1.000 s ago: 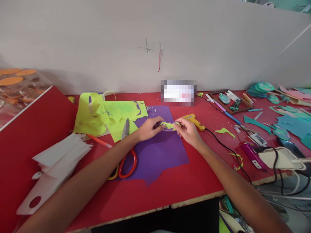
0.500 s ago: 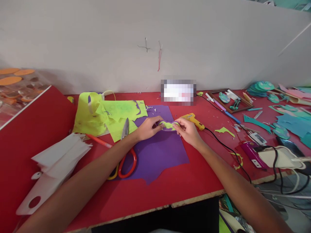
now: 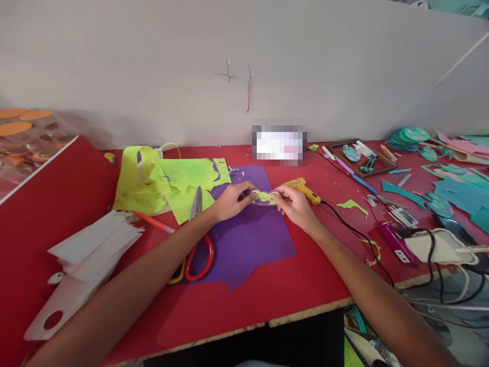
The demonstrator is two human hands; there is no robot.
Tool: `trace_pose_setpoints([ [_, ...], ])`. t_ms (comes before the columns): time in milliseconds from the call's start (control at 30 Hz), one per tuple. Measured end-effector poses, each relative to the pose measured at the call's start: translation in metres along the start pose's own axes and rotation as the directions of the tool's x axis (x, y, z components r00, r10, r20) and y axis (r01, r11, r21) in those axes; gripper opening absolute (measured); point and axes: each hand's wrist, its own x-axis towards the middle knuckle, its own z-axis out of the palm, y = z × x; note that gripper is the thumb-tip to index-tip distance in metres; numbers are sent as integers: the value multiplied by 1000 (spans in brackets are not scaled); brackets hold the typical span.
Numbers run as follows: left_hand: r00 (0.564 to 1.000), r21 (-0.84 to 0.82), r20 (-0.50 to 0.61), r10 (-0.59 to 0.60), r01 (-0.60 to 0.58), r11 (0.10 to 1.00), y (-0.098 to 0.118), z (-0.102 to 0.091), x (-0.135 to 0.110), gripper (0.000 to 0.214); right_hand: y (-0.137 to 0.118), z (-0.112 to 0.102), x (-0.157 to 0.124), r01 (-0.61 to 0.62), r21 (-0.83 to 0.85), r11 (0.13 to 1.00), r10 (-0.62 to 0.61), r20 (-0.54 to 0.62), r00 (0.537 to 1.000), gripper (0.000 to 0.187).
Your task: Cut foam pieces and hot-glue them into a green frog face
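The red tabletop [image 3: 305,280] extends from the grey wall [image 3: 153,66] at its back edge to a chipped front edge nearest the person. A purple sheet [image 3: 248,250] lies flat at mid-tabletop, its irregular cut side facing the front edge. Rumpled yellow-green sheets [image 3: 133,178] overlap its back left area and extend toward the tabletop's back left corner. A stack of white sheets [image 3: 99,239] lies toward the front left corner. The left forearm [image 3: 148,278] partly covers the scissors [image 3: 211,255]; their blades point at the back edge. A brown tray [image 3: 385,172] holding small parts is located near the back edge, toward the right corner. The left hand [image 3: 234,200] and right hand [image 3: 296,204] each pinch one end of a purple and yellow-green cutout. A yellow glue gun [image 3: 303,189] lies just beside the right hand, on the back-edge side. The cutout [image 3: 263,198] is positioned over the purple sheet, between the hands; contact with the sheet cannot be determined.
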Motion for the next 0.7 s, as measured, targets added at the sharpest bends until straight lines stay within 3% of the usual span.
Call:
trace_pose_setpoints([
  [700, 1000, 28, 1, 12, -12, 1000, 2, 0, 0, 20, 1, 3, 0, 5, 2, 1000, -5, 0, 1000, 25],
])
